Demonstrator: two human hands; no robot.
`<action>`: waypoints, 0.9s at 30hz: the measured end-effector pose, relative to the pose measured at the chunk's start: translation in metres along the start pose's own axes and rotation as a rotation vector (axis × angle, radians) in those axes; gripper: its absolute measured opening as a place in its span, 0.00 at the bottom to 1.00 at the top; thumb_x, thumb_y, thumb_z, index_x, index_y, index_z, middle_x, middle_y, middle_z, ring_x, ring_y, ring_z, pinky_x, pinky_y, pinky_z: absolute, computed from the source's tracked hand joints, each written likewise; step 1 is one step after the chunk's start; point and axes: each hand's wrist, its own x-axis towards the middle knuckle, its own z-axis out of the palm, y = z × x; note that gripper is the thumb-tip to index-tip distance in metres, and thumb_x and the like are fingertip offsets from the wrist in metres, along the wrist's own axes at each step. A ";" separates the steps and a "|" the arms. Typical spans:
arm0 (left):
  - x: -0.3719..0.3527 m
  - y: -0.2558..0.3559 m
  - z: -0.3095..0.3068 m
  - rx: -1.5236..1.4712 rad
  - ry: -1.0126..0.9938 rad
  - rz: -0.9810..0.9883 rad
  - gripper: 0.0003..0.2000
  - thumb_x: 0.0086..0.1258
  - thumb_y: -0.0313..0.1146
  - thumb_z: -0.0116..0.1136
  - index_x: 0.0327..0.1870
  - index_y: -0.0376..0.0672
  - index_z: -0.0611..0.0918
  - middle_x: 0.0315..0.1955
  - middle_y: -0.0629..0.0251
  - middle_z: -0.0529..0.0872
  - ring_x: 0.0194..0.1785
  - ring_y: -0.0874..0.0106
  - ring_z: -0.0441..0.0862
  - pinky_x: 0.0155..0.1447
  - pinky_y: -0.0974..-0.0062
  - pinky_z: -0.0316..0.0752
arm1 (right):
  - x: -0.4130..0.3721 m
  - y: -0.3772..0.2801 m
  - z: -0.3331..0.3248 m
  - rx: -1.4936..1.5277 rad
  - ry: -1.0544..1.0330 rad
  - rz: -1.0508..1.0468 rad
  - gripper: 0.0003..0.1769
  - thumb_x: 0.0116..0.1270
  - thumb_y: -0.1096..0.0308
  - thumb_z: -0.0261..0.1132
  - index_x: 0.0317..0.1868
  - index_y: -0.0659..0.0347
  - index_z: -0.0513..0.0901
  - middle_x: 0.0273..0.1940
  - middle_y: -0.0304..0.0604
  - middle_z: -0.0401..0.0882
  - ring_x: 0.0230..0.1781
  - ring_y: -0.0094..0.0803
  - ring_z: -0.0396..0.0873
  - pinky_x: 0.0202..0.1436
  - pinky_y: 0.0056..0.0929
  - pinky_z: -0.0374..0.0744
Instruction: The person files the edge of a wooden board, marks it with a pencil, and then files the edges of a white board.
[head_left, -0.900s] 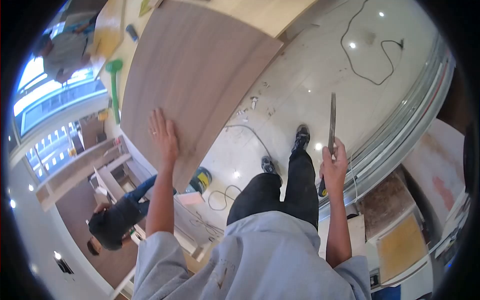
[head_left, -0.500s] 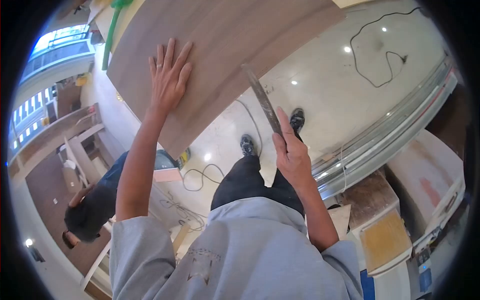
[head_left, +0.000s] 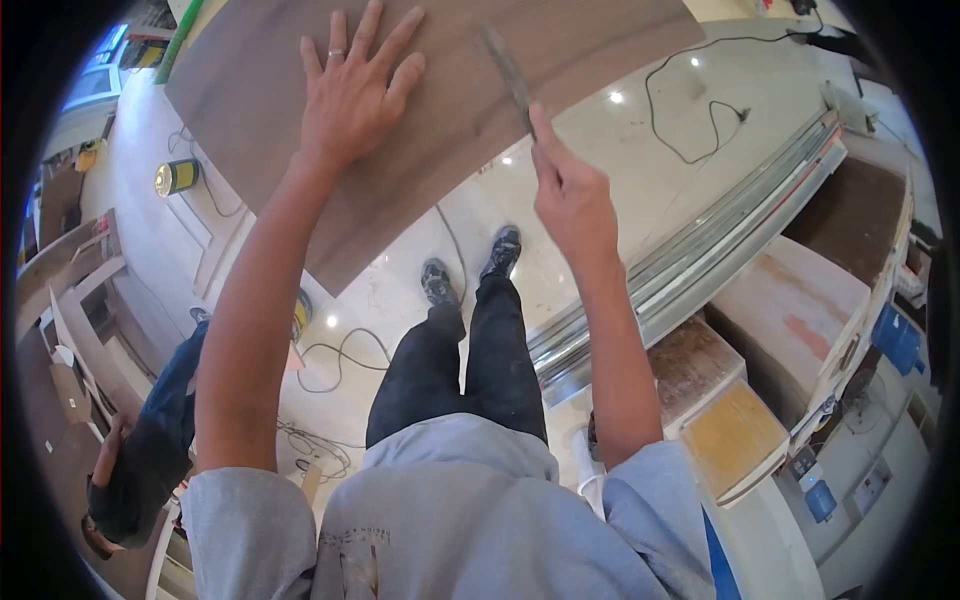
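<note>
My left hand (head_left: 352, 100) lies flat with its fingers spread on a wood-grained brown panel (head_left: 270, 130), a ring on one finger. My right hand (head_left: 575, 195) is wrapped round the lower end of a long, narrow, flat tool (head_left: 508, 70), with the index finger stretched along it. The tool's far end is over the panel, near its right-hand edge; whether it touches the surface I cannot tell.
A person in dark clothes (head_left: 160, 430) is at the lower left. Cables (head_left: 345, 350) lie on the floor around my shoes (head_left: 438, 282). Long metal profiles (head_left: 680, 260) run along the right, beside boxes (head_left: 785, 300). A yellow-labelled can (head_left: 178, 177) stands at the left.
Both hands appear higher in view, and the tool has moved up over the panel. The view has shifted, bringing the can into sight. The other person appears lower and further left.
</note>
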 end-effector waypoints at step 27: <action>-0.002 0.002 -0.003 0.010 -0.008 -0.005 0.31 0.87 0.54 0.46 0.87 0.59 0.68 0.88 0.48 0.58 0.91 0.39 0.48 0.90 0.34 0.35 | -0.087 0.015 0.002 0.089 0.000 0.000 0.30 0.81 0.75 0.64 0.81 0.47 0.77 0.31 0.61 0.68 0.27 0.44 0.62 0.35 0.32 0.76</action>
